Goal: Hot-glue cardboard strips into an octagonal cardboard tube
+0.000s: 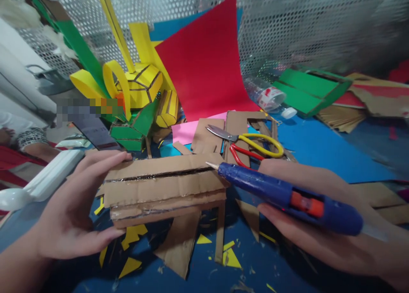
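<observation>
A long box-like cardboard piece [166, 188] is held up in front of me, tilted so a dark seam runs along its top. My left hand [76, 203] grips its left end, thumb below and fingers above. Shiny glue shows in the left part of the seam. In my right hand [306, 199] is a blue glue gun [255, 184] with an orange trigger. Its nozzle tip is at the right end of the seam; whether it touches cannot be told. Behind the cardboard lie scissors [239, 137] with yellow and red handles.
A red paper sheet [204, 58] stands behind, near a plastic bottle [268, 94] and a green box [313, 88]. Yellow and green card shapes [137, 88] fill the back left. Yellow scraps [131, 265] litter the blue table. A person's arm [35, 141] shows at far left.
</observation>
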A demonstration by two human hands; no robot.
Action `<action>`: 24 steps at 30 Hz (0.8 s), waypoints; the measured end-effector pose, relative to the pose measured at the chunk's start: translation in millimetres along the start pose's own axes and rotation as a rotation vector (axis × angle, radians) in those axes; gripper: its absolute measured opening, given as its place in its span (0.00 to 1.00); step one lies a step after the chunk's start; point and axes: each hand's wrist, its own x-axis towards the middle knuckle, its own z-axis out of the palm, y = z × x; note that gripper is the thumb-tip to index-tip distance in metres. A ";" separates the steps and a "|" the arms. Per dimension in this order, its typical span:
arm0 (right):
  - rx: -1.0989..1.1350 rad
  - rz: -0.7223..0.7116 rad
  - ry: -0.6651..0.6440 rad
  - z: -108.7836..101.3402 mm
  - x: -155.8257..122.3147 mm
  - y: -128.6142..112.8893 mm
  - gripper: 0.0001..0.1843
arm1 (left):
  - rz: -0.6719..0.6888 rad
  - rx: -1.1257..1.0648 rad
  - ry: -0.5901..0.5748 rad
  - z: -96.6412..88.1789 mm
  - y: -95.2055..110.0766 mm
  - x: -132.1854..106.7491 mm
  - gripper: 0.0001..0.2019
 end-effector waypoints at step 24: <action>0.092 -0.003 -0.055 3.4 -6.8 13.0 0.12 | -0.018 -0.018 0.017 0.1 5.8 3.7 0.63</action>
